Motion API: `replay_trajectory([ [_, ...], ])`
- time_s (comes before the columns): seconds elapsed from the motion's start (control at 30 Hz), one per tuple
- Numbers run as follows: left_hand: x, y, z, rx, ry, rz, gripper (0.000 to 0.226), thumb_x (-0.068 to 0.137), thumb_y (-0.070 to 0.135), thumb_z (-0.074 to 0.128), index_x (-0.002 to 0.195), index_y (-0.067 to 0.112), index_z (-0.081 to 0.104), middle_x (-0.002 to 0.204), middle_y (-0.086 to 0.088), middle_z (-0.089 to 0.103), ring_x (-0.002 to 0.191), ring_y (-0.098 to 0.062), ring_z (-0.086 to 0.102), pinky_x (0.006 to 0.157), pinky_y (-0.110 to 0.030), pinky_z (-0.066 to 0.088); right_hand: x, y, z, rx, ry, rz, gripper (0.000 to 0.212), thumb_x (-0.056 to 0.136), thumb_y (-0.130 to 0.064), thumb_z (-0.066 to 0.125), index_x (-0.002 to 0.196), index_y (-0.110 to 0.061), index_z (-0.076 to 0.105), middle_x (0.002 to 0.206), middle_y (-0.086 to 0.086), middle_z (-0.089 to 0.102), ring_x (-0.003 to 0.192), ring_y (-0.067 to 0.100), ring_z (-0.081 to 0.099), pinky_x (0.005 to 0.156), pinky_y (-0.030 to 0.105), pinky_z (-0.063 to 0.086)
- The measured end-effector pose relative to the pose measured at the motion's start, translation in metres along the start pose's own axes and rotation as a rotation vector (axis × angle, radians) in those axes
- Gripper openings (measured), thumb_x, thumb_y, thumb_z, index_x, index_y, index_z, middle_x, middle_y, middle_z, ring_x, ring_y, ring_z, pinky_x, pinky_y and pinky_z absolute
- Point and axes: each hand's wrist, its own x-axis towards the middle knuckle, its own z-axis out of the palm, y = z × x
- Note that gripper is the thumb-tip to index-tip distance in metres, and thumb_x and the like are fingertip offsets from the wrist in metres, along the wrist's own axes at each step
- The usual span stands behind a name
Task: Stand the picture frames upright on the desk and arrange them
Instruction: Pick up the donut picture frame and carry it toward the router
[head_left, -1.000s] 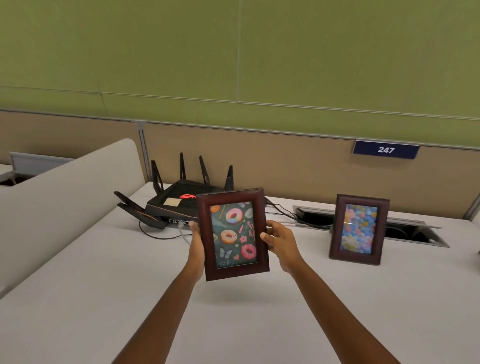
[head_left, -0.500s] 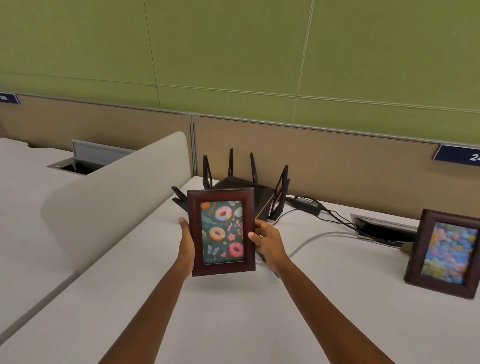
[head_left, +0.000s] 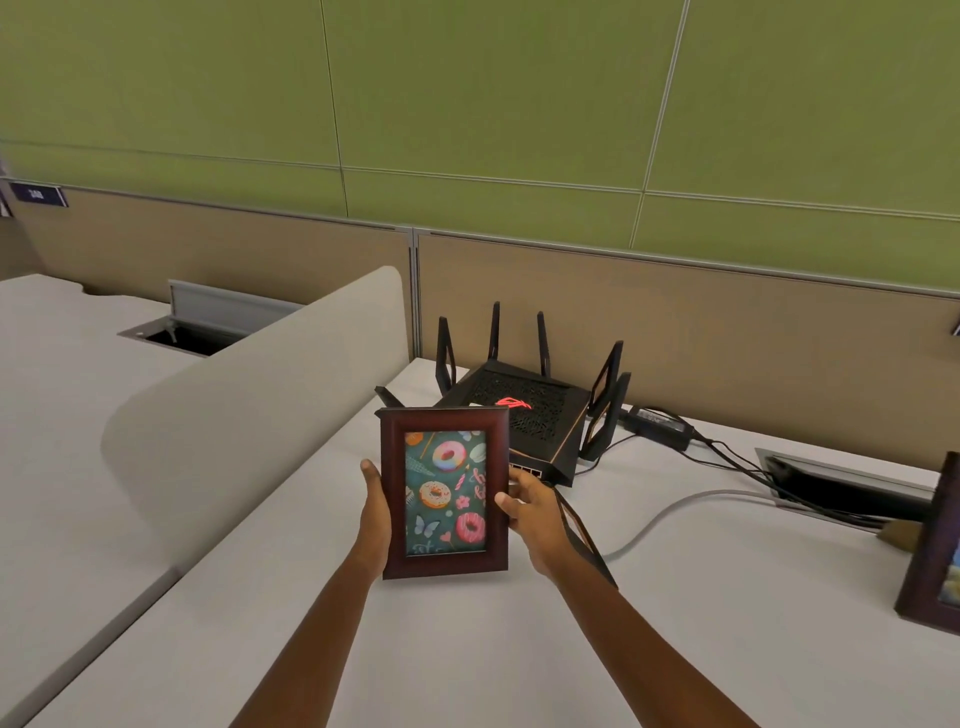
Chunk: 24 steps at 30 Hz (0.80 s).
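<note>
Doughnut-print frame (head_left: 444, 491), glossy dark wood with stepped moulding, held upright over pale matte desk (head_left: 467, 649), before angular black router (head_left: 524, 415). Clasped at both side edges: left hand (head_left: 375, 512), right hand (head_left: 535, 506). Second wooden frame (head_left: 932, 551) standing far right.

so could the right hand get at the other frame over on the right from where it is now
Probably not yet: the right hand is gripping the donut frame. Bare desk lies between it and the second frame, so nothing blocks it.

Second frame (head_left: 935, 545) cut off by right edge; wall label (head_left: 37, 195) blurred, unreadable; router (head_left: 524, 415) front hidden behind donut frame (head_left: 445, 491).
</note>
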Motion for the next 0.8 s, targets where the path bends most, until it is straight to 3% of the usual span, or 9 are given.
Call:
replay_trajectory([
  [0.1,0.008,-0.004,-0.002,0.009,0.009,-0.006,0.073,0.090,0.058,0.001,0.121,0.018,0.053,0.108,-0.005,0.060,0.090,-0.027,0.060,0.084,-0.037,0.047,0.007,0.005,0.001,-0.008,0.010,0.013,0.029,0.090,0.003,0.044,0.118,-0.004,0.052,0.122,0.023,0.057,0.111,0.036,0.056,0.089,0.042,0.050],
  [0.17,0.012,-0.006,-0.001,0.011,0.012,-0.011,0.073,0.089,0.058,0.001,0.121,0.018,0.053,0.108,-0.006,0.060,0.092,-0.027,0.060,0.085,-0.038,0.047,0.010,0.008,0.001,-0.011,0.005,0.012,0.029,0.091,0.003,0.043,0.118,-0.004,0.052,0.122,0.024,0.057,0.108,0.034,0.057,0.088,0.042,0.050],
  [0.27,0.017,-0.008,-0.002,0.024,0.018,-0.008,0.074,0.089,0.059,0.001,0.122,0.018,0.053,0.109,-0.005,0.060,0.091,-0.026,0.061,0.084,-0.038,0.047,0.014,0.009,0.000,-0.011,-0.007,0.011,0.030,0.091,0.002,0.043,0.120,-0.003,0.051,0.121,0.023,0.057,0.100,0.023,0.056,0.081,0.034,0.051],
  [0.37,0.018,-0.008,-0.002,0.012,0.032,-0.004,0.069,0.089,0.059,0.001,0.114,0.025,0.055,0.107,-0.004,0.061,0.084,-0.022,0.063,0.081,-0.035,0.048,0.017,0.011,-0.001,0.007,-0.018,0.012,0.031,0.091,0.003,0.043,0.120,-0.004,0.051,0.117,0.023,0.058,0.099,0.023,0.056,0.080,0.032,0.052],
  [0.5,0.018,-0.011,0.000,0.015,0.076,0.002,0.075,0.089,0.058,0.001,0.125,0.015,0.052,0.112,-0.007,0.060,0.105,-0.033,0.060,0.094,-0.042,0.046,0.014,0.010,0.000,0.005,-0.035,-0.010,0.032,0.090,0.004,0.043,0.118,-0.007,0.052,0.105,0.011,0.058,0.093,0.019,0.058,0.065,0.016,0.052],
  [0.63,0.015,-0.015,0.004,0.164,0.286,0.033,0.074,0.092,0.054,0.004,0.121,0.008,0.054,0.122,-0.020,0.062,0.112,-0.038,0.058,0.102,-0.048,0.044,0.013,0.013,0.000,-0.040,-0.028,-0.029,0.033,0.090,0.002,0.044,0.121,-0.006,0.050,0.105,0.010,0.058,0.094,0.018,0.058,0.069,0.019,0.053],
  [0.8,-0.009,-0.029,0.003,0.370,0.469,0.173,0.054,0.097,0.042,0.018,0.133,0.008,0.039,0.135,-0.021,0.050,0.122,-0.038,0.049,0.104,-0.050,0.042,-0.004,0.025,-0.004,-0.217,0.031,-0.027,0.034,0.089,-0.001,0.045,0.123,-0.004,0.049,0.115,0.013,0.059,0.094,0.016,0.055,0.054,0.000,0.047],
])
